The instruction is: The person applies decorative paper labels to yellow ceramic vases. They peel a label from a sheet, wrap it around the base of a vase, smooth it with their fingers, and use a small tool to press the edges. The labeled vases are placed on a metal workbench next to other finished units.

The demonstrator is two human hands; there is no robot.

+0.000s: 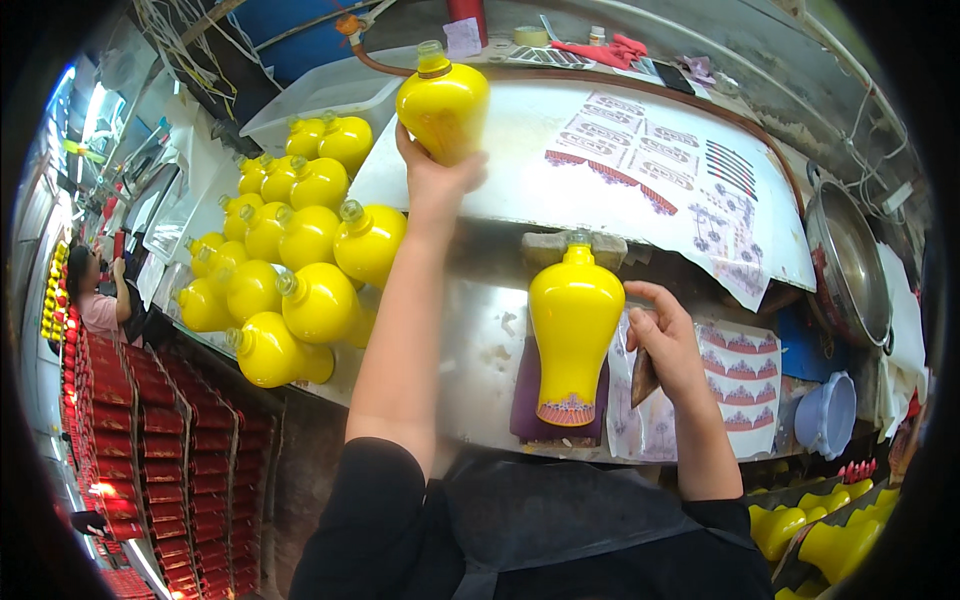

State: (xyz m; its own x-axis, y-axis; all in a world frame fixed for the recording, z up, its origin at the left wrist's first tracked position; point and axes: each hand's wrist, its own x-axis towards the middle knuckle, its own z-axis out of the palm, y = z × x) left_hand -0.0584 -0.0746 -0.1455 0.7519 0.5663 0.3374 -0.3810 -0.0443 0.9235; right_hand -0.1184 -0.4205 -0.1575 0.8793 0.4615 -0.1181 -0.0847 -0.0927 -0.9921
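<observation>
Head view: a yellow bottle [443, 105] is gripped from below by the left hand [432, 180], held raised over the white sheet of decals [640, 160]. A second yellow vase [574, 335] lies on a purple pad [528, 400]; just beside it, a small dark tool [643, 375] is pinched in the right hand [668, 345]. Yellow bottles [290, 260] are piled at left.
</observation>
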